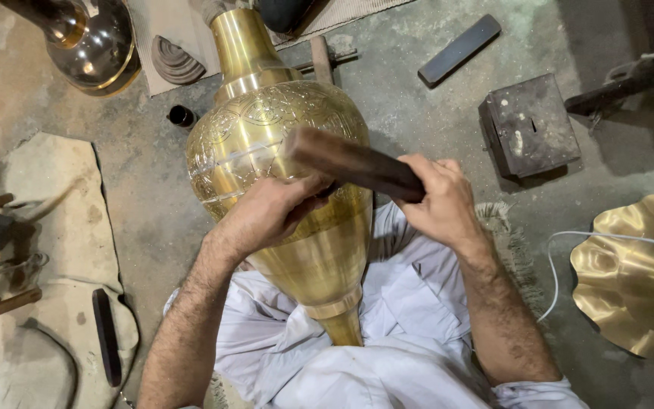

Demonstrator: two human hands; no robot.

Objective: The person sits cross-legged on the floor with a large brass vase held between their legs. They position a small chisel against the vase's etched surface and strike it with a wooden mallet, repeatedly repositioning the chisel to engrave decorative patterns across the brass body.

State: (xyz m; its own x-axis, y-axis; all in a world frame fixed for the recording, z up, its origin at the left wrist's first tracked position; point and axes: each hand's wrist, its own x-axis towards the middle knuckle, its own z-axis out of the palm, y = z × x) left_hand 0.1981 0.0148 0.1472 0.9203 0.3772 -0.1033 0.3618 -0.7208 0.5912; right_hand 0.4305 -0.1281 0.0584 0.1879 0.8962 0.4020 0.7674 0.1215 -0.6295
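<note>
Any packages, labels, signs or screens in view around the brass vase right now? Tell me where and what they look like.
None in view: no package, label, sign or screen.
Nearest box-like thing: dark metal block, upper right on the floor, square, unlabelled.
Brass vase: centre, engraved patterns only.

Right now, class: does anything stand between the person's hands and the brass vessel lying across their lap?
Nothing visible does. The left hand rests directly on the engraved brass vessel. The right hand grips a dark wooden block, whose far end lies against the vessel's surface.
</note>
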